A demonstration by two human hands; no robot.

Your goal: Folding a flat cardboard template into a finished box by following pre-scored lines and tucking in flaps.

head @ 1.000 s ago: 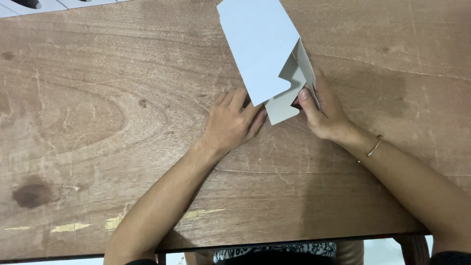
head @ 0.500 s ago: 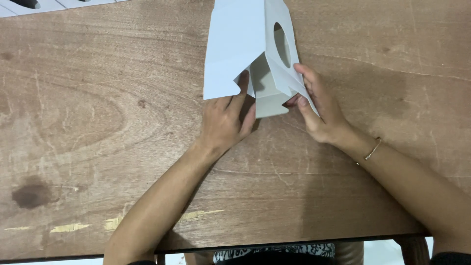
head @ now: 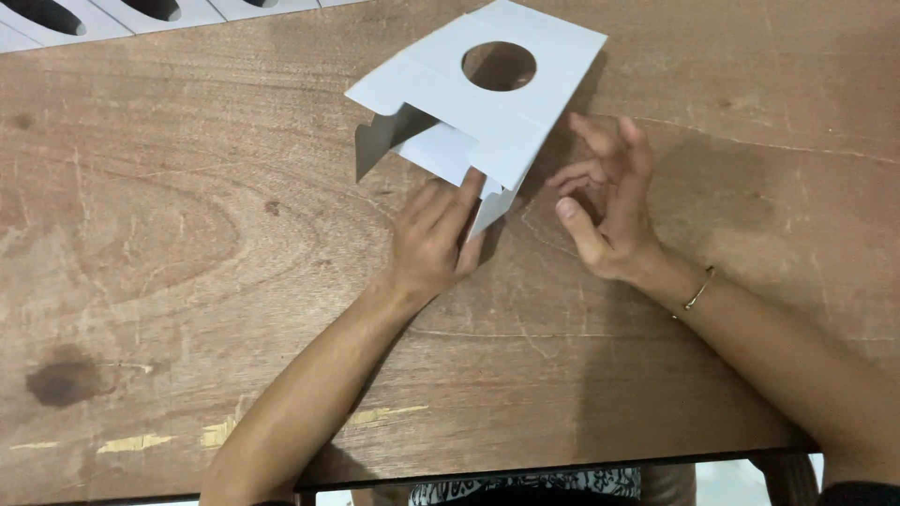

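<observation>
- In the middle of the wooden table (head: 169,281), towards its far side, lies a white cardboard piece (head: 487,94), partly folded into a box shape, with a round hole cut through its upper panel.
- The cardboard's far right corner reaches close to the far edge of the view; its near flaps hang open, with a shadowed gap on the left beneath the upper panel.
- The left hand (head: 433,239) rests palm down just near of the cardboard. Its fingers lie close together, stretched out, their tips pressing on the lower flap at the near edge of the piece.
- The right hand (head: 605,211) is held to the right of the cardboard, just beside it but apart from it. Its fingers are spread and loosely curled, holding nothing; the thumb points towards the left hand.
- A thin bracelet (head: 697,289) sits on the right wrist.
- Both forearms run from the near edge of the table up to the hands, the left from the near left, the right from the near right corner.
- At the far left corner lie more flat white cardboard sheets (head: 112,17) with dark oval cut-outs, well apart from both hands.
- A dark stain (head: 61,379) marks the wood near the left, and pale scuffs run along the near edge.
</observation>
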